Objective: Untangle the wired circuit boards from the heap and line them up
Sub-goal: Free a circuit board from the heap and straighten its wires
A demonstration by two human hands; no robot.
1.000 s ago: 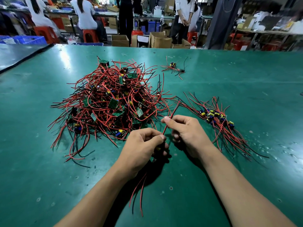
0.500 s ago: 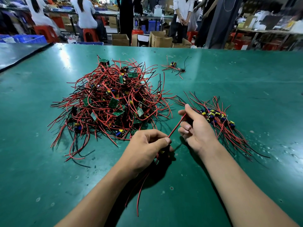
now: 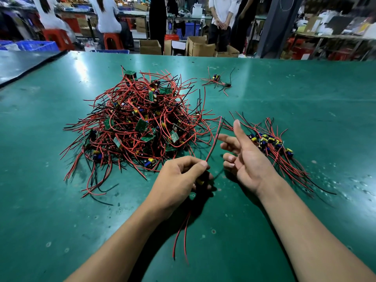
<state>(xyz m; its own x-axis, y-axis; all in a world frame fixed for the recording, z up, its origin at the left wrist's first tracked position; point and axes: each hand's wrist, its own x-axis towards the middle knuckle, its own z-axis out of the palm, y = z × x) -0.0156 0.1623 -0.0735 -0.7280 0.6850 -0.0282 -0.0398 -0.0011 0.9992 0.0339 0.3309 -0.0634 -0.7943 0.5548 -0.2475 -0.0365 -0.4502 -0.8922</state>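
Green matting covers the table [image 3: 305, 94], on which a heap [image 3: 138, 123] of small circuit boards tangled in red and black wires is piled left of centre. In front of the heap, one wired board [image 3: 200, 181] is gripped in the left hand [image 3: 179, 180], whose fingers are curled round it with the thumb pressed on top. Only a yellowish part of the board can be seen under the fingers. A red and black wire pair [image 3: 214, 139] is held rising from the thumb towards the heap's right edge, and two red leads [image 3: 181, 237] are left trailing below the hand onto the matting. The right hand [image 3: 252, 165] is held wide beside it, palm turned inward, fingers spread and gripping nothing. Whether its forefinger touches the wire pair cannot be told. Just behind this hand, a row of boards [image 3: 268, 141] is laid out with wires fanned to either side. Two stray boards [image 3: 217, 78] are set well apart at the far side. Cardboard boxes [image 3: 150, 46] and red stools [image 3: 110, 40] are seen beyond the table.
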